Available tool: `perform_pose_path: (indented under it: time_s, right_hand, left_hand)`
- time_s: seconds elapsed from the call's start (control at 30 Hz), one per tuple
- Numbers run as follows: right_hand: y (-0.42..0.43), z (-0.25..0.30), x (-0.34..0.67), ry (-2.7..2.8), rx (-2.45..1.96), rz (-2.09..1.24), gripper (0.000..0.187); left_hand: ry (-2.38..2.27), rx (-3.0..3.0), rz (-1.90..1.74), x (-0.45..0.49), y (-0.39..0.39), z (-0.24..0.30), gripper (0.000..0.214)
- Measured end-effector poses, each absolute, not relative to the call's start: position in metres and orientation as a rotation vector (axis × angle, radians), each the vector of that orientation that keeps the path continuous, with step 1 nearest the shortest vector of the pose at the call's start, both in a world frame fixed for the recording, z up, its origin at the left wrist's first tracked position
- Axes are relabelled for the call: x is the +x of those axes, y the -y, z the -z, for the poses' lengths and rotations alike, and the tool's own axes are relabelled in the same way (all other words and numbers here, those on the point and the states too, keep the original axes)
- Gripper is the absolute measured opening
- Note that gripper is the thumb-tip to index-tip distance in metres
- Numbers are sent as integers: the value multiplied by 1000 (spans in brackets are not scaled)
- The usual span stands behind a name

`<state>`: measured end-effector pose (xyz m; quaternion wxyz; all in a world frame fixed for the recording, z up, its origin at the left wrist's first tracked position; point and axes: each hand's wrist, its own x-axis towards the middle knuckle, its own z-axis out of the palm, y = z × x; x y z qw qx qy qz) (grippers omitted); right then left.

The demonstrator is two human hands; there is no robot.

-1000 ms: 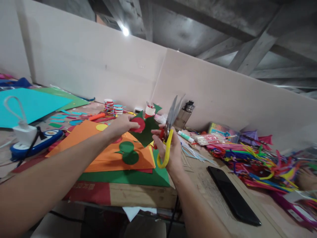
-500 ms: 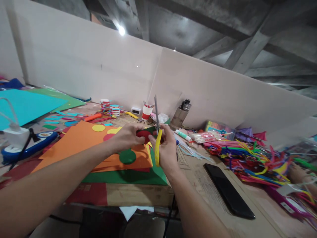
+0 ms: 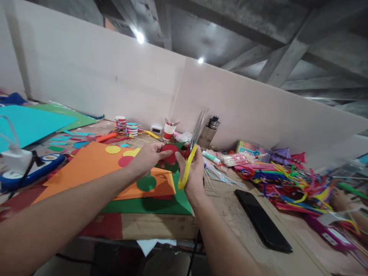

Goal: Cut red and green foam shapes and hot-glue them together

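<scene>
The counter (image 3: 230, 203) spreads out beneath and around both sets of fingers, backed by pale wall panels (image 3: 100, 76) well beyond them. Far to the left of the fingers lies a turquoise sheet (image 3: 28, 122). Nearer, an orange sheet (image 3: 89, 165) runs from the left up to a spot directly below the fingers, and it rests on a green sheet (image 3: 161, 205) whose near corner shows under the right wrist. Well to the right of the fingers sits a tangled heap of coloured pipe cleaners (image 3: 287, 180). Between that heap and the right forearm, a black phone (image 3: 263, 224) lies flat.

Beyond the fingers, against the wall, stand a dark-capped bottle (image 3: 208, 132) and, a little to its left, a red and white cup (image 3: 168, 131) with sticks in it.

The right hand (image 3: 193, 174) is raised above the sheets. Its fingers are closed through and around the yellow handles of the scissors (image 3: 187, 166), with the blades pointing up and away. The blades are blurred, so I cannot tell whether they are parted.

The left hand (image 3: 148, 155) is just beside it. Its thumb and fingers are pinched together on a paper cut-out (image 3: 170, 151), a red disc on dark green paper. The cut-out is held in the air between the two hands and touches the right fingertips near the scissors' pivot.

Just below the left fingers a green disc (image 3: 146, 183) lies on the orange sheet. A yellow disc (image 3: 112, 149) lies on the same sheet, further left.
</scene>
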<state>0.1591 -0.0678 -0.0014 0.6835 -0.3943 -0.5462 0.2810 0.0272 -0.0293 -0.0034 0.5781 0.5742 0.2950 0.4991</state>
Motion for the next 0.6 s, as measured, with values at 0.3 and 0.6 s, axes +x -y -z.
perform_pose_path:
  time_s: [0.3,0.6]
  right_hand:
    - [74,-1,172,1767,-1141,-605,25]
    - [81,-10,176,2011,-1406,-656,31]
  left_hand:
    - [-769,1126,-1320,-13,3,-13,21]
    - [-855,986,-1440,-27,-6,-18,13]
